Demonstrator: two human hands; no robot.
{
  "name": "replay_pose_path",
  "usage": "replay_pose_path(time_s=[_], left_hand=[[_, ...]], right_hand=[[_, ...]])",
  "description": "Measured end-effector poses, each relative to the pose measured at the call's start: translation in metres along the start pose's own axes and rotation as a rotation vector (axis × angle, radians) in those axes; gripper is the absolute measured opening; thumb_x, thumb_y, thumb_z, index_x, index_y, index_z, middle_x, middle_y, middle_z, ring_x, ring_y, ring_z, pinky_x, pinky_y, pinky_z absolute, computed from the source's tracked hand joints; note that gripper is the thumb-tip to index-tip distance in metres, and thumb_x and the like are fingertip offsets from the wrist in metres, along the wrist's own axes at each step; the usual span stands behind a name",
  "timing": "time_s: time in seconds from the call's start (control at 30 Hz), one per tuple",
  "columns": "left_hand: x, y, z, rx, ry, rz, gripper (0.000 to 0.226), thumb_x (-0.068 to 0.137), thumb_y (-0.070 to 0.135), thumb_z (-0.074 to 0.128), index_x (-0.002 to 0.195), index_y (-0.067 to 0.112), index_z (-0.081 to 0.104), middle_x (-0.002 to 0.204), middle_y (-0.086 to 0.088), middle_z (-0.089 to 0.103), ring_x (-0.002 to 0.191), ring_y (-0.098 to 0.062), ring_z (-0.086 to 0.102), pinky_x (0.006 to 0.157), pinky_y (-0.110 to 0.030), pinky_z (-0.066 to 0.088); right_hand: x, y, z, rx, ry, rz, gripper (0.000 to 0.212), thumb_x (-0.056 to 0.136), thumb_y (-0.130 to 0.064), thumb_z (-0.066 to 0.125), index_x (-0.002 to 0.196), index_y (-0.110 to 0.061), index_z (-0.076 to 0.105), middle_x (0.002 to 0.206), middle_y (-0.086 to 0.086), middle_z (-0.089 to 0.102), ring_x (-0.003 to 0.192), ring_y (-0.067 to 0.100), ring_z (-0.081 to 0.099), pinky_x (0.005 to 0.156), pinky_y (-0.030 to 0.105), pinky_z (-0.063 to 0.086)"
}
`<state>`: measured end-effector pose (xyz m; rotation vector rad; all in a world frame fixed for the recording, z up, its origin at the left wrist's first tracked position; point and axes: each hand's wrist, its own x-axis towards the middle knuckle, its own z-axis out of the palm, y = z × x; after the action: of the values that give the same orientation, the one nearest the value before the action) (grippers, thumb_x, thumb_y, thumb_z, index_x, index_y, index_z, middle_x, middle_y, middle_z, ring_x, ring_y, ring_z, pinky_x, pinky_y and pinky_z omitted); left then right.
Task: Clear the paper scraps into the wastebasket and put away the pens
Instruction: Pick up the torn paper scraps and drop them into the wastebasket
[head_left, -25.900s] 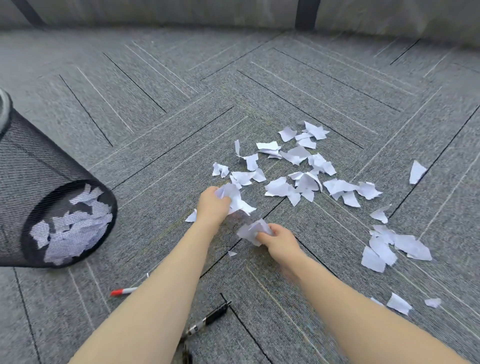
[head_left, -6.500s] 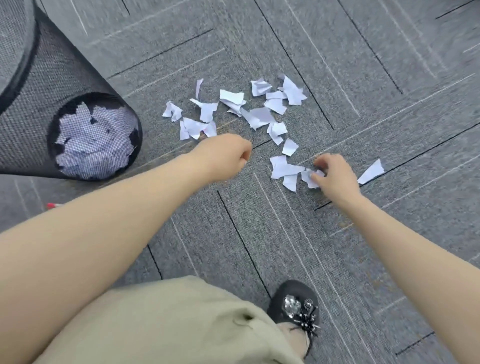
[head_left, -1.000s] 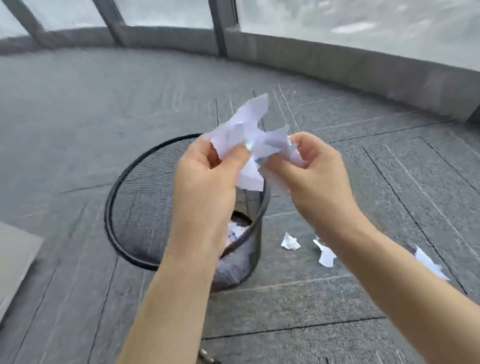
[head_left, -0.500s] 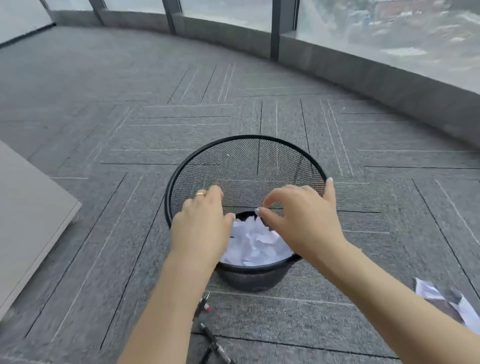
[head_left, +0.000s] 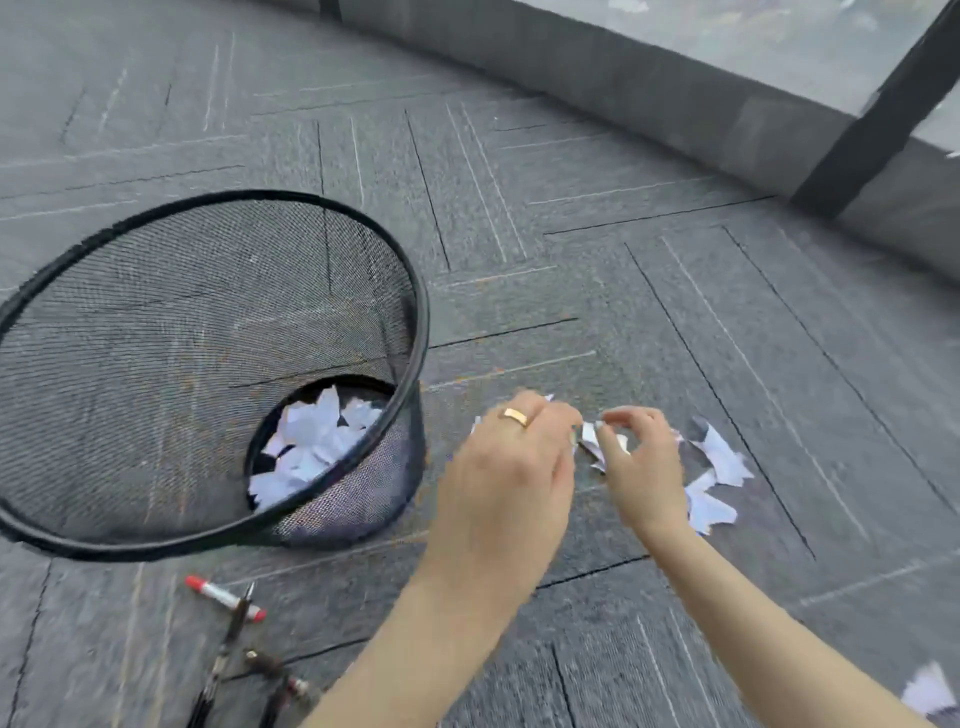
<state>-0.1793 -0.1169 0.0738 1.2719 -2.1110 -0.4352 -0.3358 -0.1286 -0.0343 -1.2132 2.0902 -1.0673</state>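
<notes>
Carpet floor (head_left: 649, 218): grey tiles laid in a herringbone pattern, bounded at the far side by a low grey wall (head_left: 597, 67) with a dark upright post (head_left: 878, 109). Wastebasket (head_left: 156, 540): black mesh, round rim, standing on the floor at the left, tilted in the wide view; a layer of white paper scraps (head_left: 317, 447) lies on its bottom. Left hand (head_left: 511, 480): reaching down just right of the basket, back of the hand toward the camera, a gold ring (head_left: 515, 415) on one finger, fingers curled downward over the floor; whether they grip a scrap cannot be told. Right hand (head_left: 641, 467): beside the left, thumb and forefinger pinching a small white scrap (head_left: 595, 441) between the two hands. Loose scraps (head_left: 719, 462): several white pieces on the carpet just right of the right hand; one more piece (head_left: 927, 693) near the lower right corner, well apart. Pens: a white marker with red ends (head_left: 223, 597) on the floor in front of the basket, crossed by a dark pen (head_left: 234, 631); further dark pens (head_left: 275, 675) lie just below it, partly blurred and cut by the lower edge.
</notes>
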Motion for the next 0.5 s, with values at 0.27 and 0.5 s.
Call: replay_pose_path(time_s=[0.27,0.5], left_hand=[[0.005,-0.100,0.108,0.125,-0.400,-0.534,0.036,0.092,0.007,0.048,0.127,0.009,0.050,0.131,-0.014,0.047,0.115,-0.033,0.049,0.095,-0.041,0.042],[0.030,-0.133,0.128,0.135,-0.347,-0.845,0.038,0.093,0.017,0.052,0.128,0.005,0.044,0.134,-0.015,0.043,0.119,-0.032,0.047,0.095,-0.040,0.042]], right_hand=[[0.013,0.066,0.005,-0.568,-0.384,-0.031,0.060,0.083,-0.021,0.062,0.138,-0.015,0.040,0.140,0.006,0.044,0.126,0.029,0.044,0.101,0.041,0.040],[0.020,0.072,0.001,-0.705,-0.351,-0.175,0.037,0.093,-0.028,0.051,0.127,-0.015,0.049,0.129,0.001,0.054,0.112,0.026,0.053,0.081,0.035,0.047]])
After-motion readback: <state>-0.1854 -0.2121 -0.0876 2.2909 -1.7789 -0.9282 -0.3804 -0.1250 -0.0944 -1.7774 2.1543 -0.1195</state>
